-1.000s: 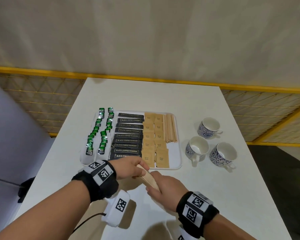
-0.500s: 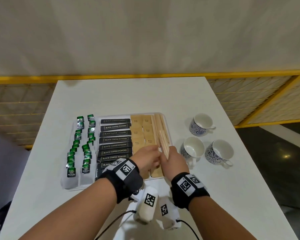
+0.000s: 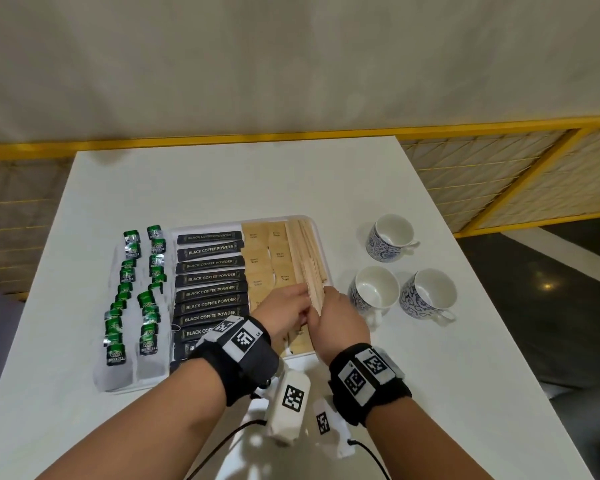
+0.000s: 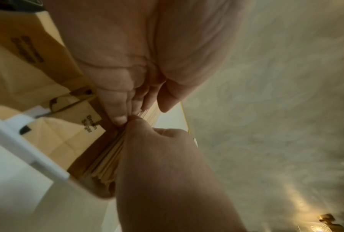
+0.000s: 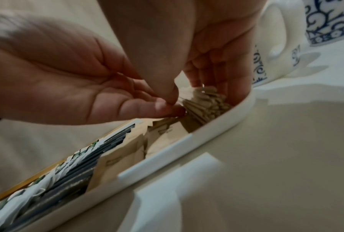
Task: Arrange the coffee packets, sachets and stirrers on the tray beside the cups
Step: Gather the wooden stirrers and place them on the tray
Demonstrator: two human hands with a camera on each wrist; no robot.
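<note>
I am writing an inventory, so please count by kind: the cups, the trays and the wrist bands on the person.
Blue-and-white patterned ceramic cups: 3
White rectangular plastic tray: 1
Black fabric wrist bands: 2
Total: 6
Flat wooden stirrers, gripped by the left hand and the right hand: too bunched to count.

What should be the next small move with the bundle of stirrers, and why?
Probably lower the bundle of stirrers flat into the strip along the tray's right rim: both the left hand and right hand grip it over the stirrers already lying there.
</note>
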